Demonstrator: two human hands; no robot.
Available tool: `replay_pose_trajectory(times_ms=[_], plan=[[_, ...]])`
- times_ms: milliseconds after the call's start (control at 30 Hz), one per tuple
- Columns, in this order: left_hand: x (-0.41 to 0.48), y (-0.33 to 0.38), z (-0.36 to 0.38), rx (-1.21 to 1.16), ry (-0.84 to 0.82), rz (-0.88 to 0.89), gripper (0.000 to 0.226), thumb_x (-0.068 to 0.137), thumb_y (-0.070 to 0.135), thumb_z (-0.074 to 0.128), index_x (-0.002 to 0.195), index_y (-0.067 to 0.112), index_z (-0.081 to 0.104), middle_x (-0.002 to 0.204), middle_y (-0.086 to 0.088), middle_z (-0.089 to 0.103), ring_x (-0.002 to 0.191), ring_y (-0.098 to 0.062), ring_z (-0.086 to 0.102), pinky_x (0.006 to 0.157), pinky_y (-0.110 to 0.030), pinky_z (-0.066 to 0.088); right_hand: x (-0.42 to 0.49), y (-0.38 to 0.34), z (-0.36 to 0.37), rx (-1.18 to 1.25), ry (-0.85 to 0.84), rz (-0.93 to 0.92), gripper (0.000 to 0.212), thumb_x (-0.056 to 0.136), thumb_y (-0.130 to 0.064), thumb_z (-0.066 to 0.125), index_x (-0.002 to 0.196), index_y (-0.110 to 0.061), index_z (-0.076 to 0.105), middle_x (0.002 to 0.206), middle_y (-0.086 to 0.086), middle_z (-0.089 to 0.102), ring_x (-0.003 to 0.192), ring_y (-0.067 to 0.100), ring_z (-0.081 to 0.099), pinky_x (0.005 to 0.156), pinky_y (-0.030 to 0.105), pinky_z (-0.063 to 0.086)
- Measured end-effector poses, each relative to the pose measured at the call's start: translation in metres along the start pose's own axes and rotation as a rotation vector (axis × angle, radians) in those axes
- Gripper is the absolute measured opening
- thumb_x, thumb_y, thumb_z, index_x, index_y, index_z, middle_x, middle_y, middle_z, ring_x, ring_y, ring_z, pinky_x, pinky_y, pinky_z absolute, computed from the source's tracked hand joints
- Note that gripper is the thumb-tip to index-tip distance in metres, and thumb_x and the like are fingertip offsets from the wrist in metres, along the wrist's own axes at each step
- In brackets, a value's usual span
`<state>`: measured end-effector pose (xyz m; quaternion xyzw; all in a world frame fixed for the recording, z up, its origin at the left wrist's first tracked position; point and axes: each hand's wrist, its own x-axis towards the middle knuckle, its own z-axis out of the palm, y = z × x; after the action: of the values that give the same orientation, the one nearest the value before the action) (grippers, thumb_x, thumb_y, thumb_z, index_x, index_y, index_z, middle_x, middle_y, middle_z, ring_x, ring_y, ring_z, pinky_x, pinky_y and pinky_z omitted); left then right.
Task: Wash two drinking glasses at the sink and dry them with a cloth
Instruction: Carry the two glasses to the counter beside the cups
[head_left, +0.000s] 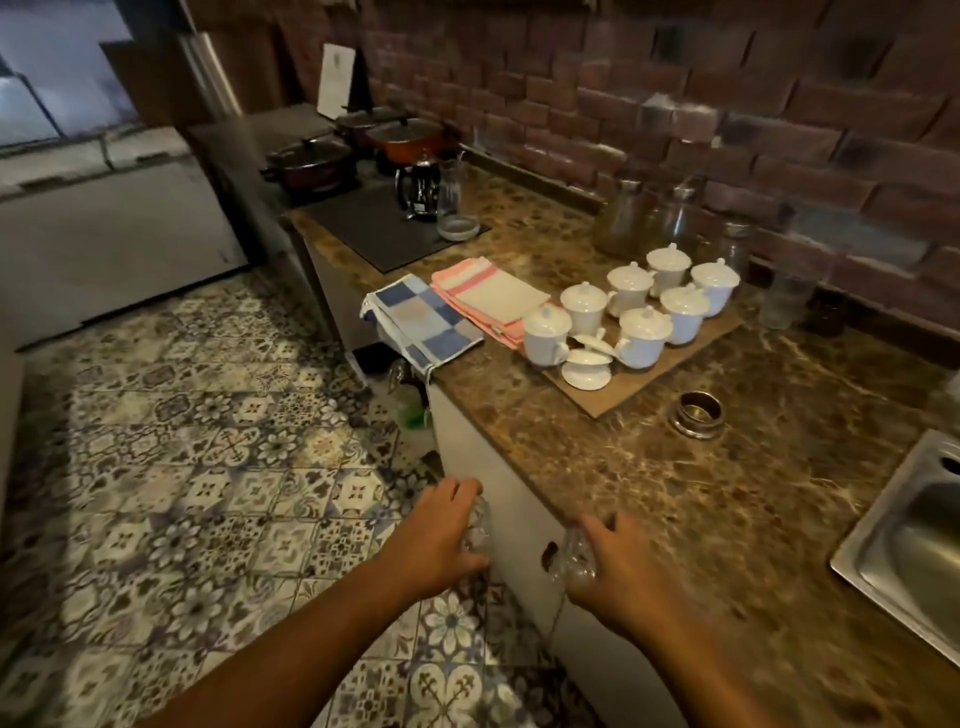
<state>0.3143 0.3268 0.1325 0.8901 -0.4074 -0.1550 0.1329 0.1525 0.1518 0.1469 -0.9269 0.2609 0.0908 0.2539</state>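
- Left hand (434, 535) clasps a drinking glass (478, 525) beside the worktop (649, 478) edge.
- Right hand (618, 566) grips a second glass (574, 558), sink (904, 545) nearby.

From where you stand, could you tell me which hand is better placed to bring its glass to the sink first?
Probably the right hand: it holds its glass at the counter edge, on the same side as the sink. The left hand, with the other glass, hangs over the floor, farther away.

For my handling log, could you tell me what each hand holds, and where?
Each hand grips a clear glass around its side: left hand on one glass, right hand on another.
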Motion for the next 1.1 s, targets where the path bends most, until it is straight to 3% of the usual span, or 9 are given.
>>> replay_pose_trajectory(times_ms=[100,200,300,467,633,867,1100], plan=[[0.014,-0.048,-0.021,0.011,0.0,0.059,0.085,0.078,0.045,0.079,0.147,0.025,0.033,0.141,0.001,0.041,0.126,-0.025,0.042,0.102,-0.039,0.045,0.022,-0.045,0.013,0.004,0.031,0.039,0.064,0.086,-0.034,0.067,0.143,-0.037,0.038,0.13,0.001,0.042,0.115,0.021,0.05,0.071,0.02,0.039],[0.028,-0.096,-0.047,0.015,0.008,0.103,0.081,0.077,0.043,0.078,0.144,0.026,0.035,0.139,0.0,0.043,0.126,-0.025,0.042,0.101,-0.04,0.046,0.044,-0.088,0.026,0.04,0.085,0.096,0.069,0.082,-0.035,0.071,0.143,-0.037,0.04,0.13,0.003,0.043,0.119,0.024,0.049,0.084,0.025,0.043],[0.037,-0.132,-0.076,-0.002,0.02,0.127,0.077,0.077,0.043,0.077,0.142,0.027,0.038,0.137,0.001,0.044,0.126,-0.024,0.042,0.101,-0.036,0.045,0.06,-0.123,0.029,0.098,0.116,0.163,0.07,0.081,-0.035,0.073,0.142,-0.04,0.04,0.131,0.003,0.043,0.122,0.024,0.047,0.087,0.028,0.047],[0.06,-0.169,-0.11,-0.016,0.025,0.226,0.076,0.077,0.042,0.077,0.141,0.025,0.039,0.135,-0.001,0.045,0.125,-0.024,0.043,0.099,-0.036,0.046,0.077,-0.152,0.025,0.11,0.188,0.242,0.07,0.08,-0.033,0.075,0.141,-0.04,0.04,0.124,0.0,0.042,0.115,0.022,0.049,0.083,0.029,0.051],[0.099,-0.177,-0.12,-0.035,0.042,0.286,0.079,0.077,0.048,0.078,0.142,0.028,0.037,0.137,0.001,0.044,0.127,-0.023,0.042,0.099,-0.04,0.048,0.096,-0.154,0.015,0.121,0.238,0.299,0.069,0.078,-0.034,0.077,0.138,-0.041,0.042,0.124,-0.001,0.043,0.108,0.02,0.054,0.079,0.036,0.061],[0.174,-0.16,-0.118,-0.044,-0.019,0.36,0.083,0.077,0.046,0.08,0.146,0.026,0.037,0.14,-0.002,0.044,0.131,-0.026,0.041,0.106,-0.037,0.042,0.143,-0.137,0.002,0.055,0.274,0.323,0.069,0.081,-0.038,0.072,0.142,-0.038,0.041,0.122,0.0,0.043,0.106,0.017,0.048,0.081,0.026,0.051],[0.244,-0.143,-0.113,0.04,-0.095,0.437,0.082,0.074,0.05,0.081,0.142,0.026,0.041,0.138,-0.003,0.049,0.128,-0.027,0.047,0.102,-0.042,0.048,0.19,-0.107,-0.009,0.05,0.261,0.363,0.072,0.077,-0.041,0.074,0.142,-0.038,0.041,0.113,-0.004,0.041,0.103,0.017,0.05,0.083,0.031,0.053]])
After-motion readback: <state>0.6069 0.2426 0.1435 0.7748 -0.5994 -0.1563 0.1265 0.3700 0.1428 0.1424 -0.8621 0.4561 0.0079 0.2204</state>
